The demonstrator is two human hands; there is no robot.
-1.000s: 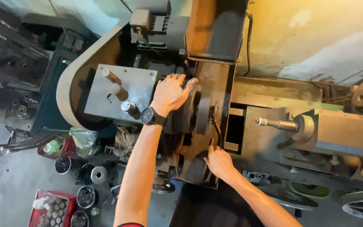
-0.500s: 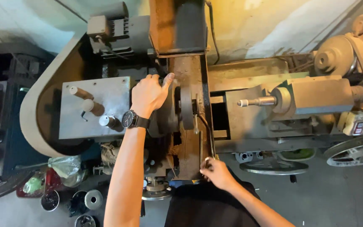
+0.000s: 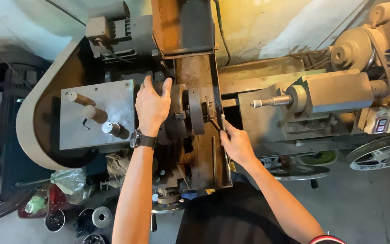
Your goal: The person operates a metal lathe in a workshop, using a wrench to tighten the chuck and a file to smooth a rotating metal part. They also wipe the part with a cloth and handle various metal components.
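The left hand (image 3: 152,106) has its fingers wrapped over the dark round metal lathe chuck (image 3: 177,113), at the headstock. The right hand (image 3: 236,143) grips a thin steel tool handle (image 3: 222,123). If the spindle starts, fingers and wristwatch (image 3: 137,138) could get caught.

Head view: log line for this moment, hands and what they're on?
left hand: gripping lathe chuck | right hand: holding slim tool by chuck | tailstock: apart
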